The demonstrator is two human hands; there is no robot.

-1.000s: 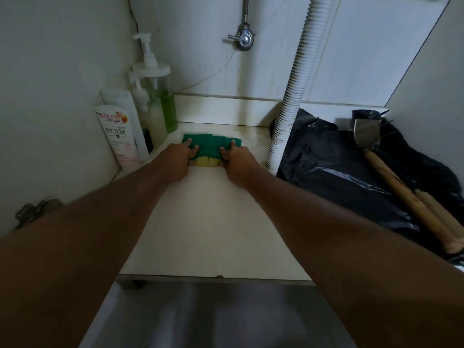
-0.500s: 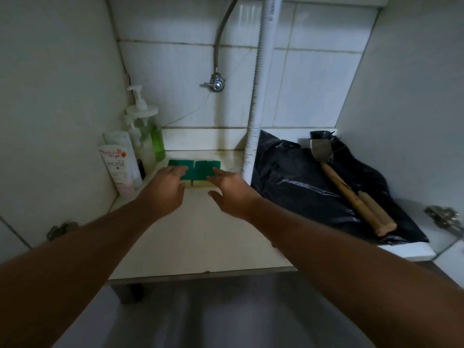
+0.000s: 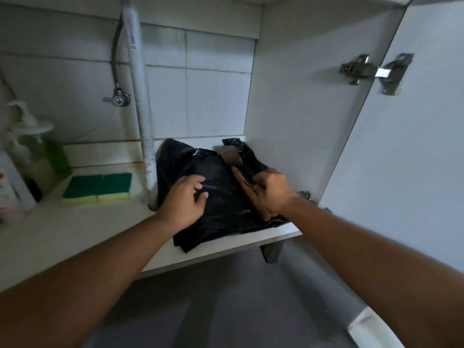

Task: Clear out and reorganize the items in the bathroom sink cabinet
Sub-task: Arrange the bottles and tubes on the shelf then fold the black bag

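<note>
A black plastic bag (image 3: 216, 209) lies crumpled on the right half of the cabinet floor (image 3: 75, 232). On it rests a wooden-handled tool (image 3: 237, 175) with a metal head towards the back wall. My right hand (image 3: 272, 193) is curled over the tool's handles near the cabinet's right wall. Fingers bent and apart, my left hand (image 3: 184, 200) rests on the bag's left part and holds nothing. Two green-and-yellow sponges (image 3: 98, 188) lie side by side to the left of the drain hose.
A white ribbed drain hose (image 3: 140, 116) runs down to the floor between sponges and bag. A water valve (image 3: 118, 97) sticks out of the tiled back wall. Pump bottles (image 3: 37, 151) and a white tube (image 3: 10, 189) stand at far left. The open door (image 3: 414, 159) hangs right.
Both hands let go of the sponges and moved right onto the black bag and the tool. My view swung right, so the sponges now sit at the left.
</note>
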